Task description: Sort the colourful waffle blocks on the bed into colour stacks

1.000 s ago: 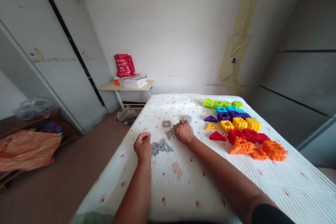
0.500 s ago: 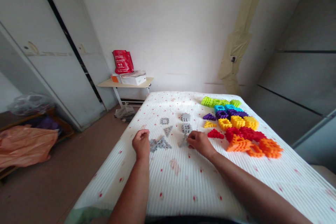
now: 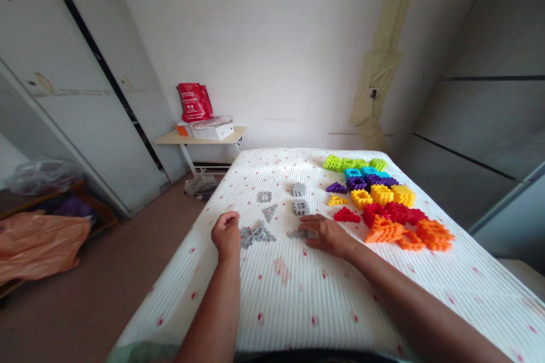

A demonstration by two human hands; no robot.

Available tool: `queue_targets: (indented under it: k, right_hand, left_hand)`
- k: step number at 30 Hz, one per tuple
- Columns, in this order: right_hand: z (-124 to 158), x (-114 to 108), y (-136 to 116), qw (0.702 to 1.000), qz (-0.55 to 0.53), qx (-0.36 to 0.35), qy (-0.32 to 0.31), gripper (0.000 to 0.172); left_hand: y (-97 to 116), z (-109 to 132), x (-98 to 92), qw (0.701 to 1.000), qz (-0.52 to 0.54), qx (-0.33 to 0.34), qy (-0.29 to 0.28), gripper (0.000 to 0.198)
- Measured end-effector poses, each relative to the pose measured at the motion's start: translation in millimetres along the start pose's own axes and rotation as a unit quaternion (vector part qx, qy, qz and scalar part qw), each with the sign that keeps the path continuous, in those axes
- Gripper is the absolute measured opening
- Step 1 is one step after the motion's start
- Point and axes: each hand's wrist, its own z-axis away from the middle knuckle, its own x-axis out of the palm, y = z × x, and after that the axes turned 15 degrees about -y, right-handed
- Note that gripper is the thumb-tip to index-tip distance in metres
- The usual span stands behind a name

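Note:
My right hand (image 3: 327, 236) lies low over the bed with its fingers stretched and apart, touching a flat grey building piece (image 3: 296, 233) that it partly covers. Just beyond it are a grey lattice block (image 3: 300, 207) and another grey block (image 3: 298, 189). My left hand (image 3: 226, 231) is curled closed, with nothing visible in it. Beside that hand lies a small heap of grey triangular pieces (image 3: 259, 233). A grey triangle (image 3: 269, 212) and a flat grey square (image 3: 264, 197) rest farther back.
Plastic pieces sorted by colour fill the bed's right side: orange (image 3: 434, 235), red (image 3: 398, 213), yellow (image 3: 382, 194), purple (image 3: 356, 183), blue (image 3: 352, 173) and lime green (image 3: 347, 164). A small table (image 3: 170, 138) with a red bag (image 3: 195, 102) stands by the wall.
The right hand's fingers have spread from a pinch, and the grey piece now lies flatter beneath them. The left hand keeps its curled pose. The view has shifted slightly.

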Motion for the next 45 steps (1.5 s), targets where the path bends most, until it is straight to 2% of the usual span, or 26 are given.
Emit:
queue_targets:
  k: [4, 9, 17, 22, 26, 30, 35, 40, 45]
  right_hand:
    - [-3.6, 9.2, 8.4, 1.000, -0.014, -0.018, 0.008, 0.028]
    - [-8.2, 14.1, 8.0, 0.999, -0.019, 0.028, 0.032, 0.018]
    - [-11.0, 16.0, 5.0, 0.998, -0.007, 0.064, 0.019, 0.020]
    - [-13.0, 2.8, -6.5, 0.999, 0.019, 0.039, 0.030, 0.025]
    - [-37.1, -12.1, -16.9, 0.997, 0.060, 0.016, 0.054, 0.021]
    - [-77.2, -18.4, -23.0, 0.995, 0.094, 0.015, 0.009, 0.031]
    - [-115.9, -11.1, -21.2, 0.988, 0.143, 0.005, -0.053, 0.035]
    - [-127.4, -4.0, -20.5, 0.980, 0.186, 0.002, -0.076, 0.032]
    - [-125.6, -5.7, -25.2, 0.981, 0.175, 0.014, -0.077, 0.031]
  left_hand:
    - [3.2, 1.2, 0.9, 1.000, 0.002, 0.000, 0.000, 0.014]
    - [5.0, 1.2, 1.5, 1.000, 0.001, -0.001, 0.002, 0.015]
    - [1.2, 0.0, 1.4, 1.000, -0.014, 0.001, -0.003, 0.015]
    - [0.8, 0.1, 0.7, 1.000, -0.022, 0.005, -0.002, 0.014]
    - [1.1, 0.6, 0.0, 1.000, -0.023, 0.003, -0.002, 0.015]
    - [2.1, 0.8, 0.3, 1.000, -0.024, -0.001, 0.001, 0.016]
    - [4.3, 1.9, 1.3, 1.000, -0.026, -0.004, 0.001, 0.017]
    - [5.8, 2.4, 0.8, 0.999, -0.037, 0.000, 0.001, 0.016]
    - [4.4, 2.1, -0.5, 0.997, -0.071, 0.013, 0.001, 0.015]
